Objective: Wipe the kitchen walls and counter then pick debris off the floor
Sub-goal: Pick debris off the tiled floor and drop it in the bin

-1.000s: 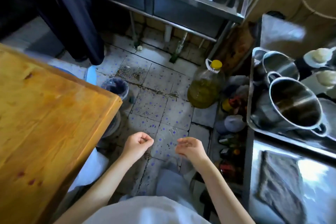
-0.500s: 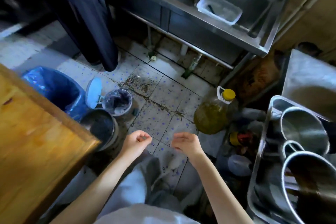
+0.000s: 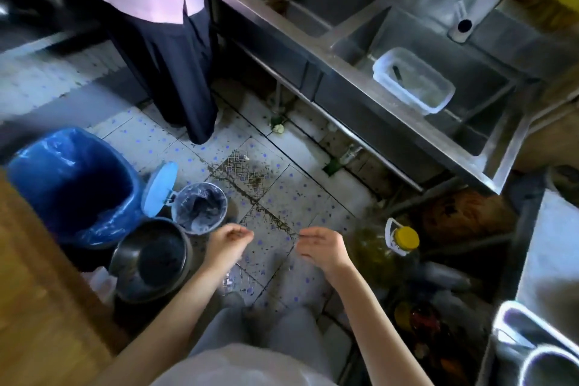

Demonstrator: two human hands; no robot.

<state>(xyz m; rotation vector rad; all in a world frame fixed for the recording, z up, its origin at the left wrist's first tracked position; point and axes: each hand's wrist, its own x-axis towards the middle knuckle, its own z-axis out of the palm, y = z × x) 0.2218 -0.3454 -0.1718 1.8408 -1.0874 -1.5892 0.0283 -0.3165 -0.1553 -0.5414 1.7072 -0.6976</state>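
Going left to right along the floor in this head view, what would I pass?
Blue-lined bin → small pedal bin → left hand → right hand → oil bottle.

No writing, label or number can be read anywhere; the oil bottle (image 3: 387, 249) beside the sink unit (image 3: 344, 50) shows no legible label.

Bin (image 3: 72, 185) left; oil bottle (image 3: 387, 247) right; sink (image 3: 438, 141) behind.
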